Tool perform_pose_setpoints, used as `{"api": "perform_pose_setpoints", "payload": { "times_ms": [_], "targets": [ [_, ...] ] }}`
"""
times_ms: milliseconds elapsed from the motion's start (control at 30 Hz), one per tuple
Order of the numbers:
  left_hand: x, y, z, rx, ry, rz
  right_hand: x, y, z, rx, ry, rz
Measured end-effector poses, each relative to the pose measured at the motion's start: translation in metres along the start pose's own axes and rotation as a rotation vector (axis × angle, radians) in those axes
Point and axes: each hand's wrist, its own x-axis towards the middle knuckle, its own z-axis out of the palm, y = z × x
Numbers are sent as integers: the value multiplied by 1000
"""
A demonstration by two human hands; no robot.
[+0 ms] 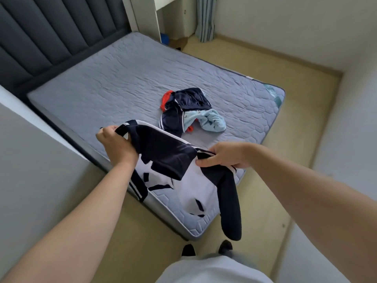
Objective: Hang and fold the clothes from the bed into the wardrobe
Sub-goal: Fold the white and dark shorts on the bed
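A navy and white jacket (163,154) is stretched between both hands over the near corner of the bed (114,82). My left hand (116,144) grips its upper left edge. My right hand (226,155) pinches its right side, and a dark sleeve hangs down past the mattress corner below it. Farther back on the mattress lies a pile of clothes: a navy garment (187,105) with white stripes, something red (167,98) under it, and a light blue piece (208,120) at its right.
A dark padded headboard (47,37) runs along the bed's left end. A grey panel (30,160) stands close at my left. Beige floor (285,139) surrounds the bed's right side. A white desk (163,9) and a curtain (205,17) are at the far wall.
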Motion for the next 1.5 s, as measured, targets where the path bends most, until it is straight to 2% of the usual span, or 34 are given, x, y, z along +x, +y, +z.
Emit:
{"api": "perform_pose_setpoints", "payload": {
  "times_ms": [67, 133, 233, 400, 600, 867, 1000, 1100, 1233, 1300, 1400, 1500],
  "targets": [
    [14, -19, -9, 80, 9, -22, 13, -9, 16, 84, -108, 11],
    [29, -39, -14, 270, 5, 35, 28, -12, 28, 116, -137, 21],
    [47, -52, -4, 340, -27, 132, 47, -13, 31, 148, -72, 38],
    [73, -58, 61, 471, -93, 136, 96, 7, 2, 91, 72, 121],
    [114, -95, 211, 631, -274, -5, 212, 74, -73, 45, 161, 199],
    [181, -213, 466, 736, -399, -203, 430, 206, -161, 135, 175, 269],
    [154, -269, 550, 743, -481, -256, 506, 256, -173, 178, 207, 285],
    [90, -305, 571, 730, -520, -282, 536, 296, -173, 305, 169, 378],
    [-3, -331, 555, 722, -488, -331, 540, 337, -164, 447, 87, 477],
    [-45, -343, 537, 723, -575, -412, 535, 353, -155, 362, 17, 518],
    [-95, -359, 508, 697, -796, -560, 533, 363, -143, 60, -55, 515],
    [-124, -374, 491, 761, -1022, -616, 532, 367, -135, -176, -48, 487]
  ]
}}
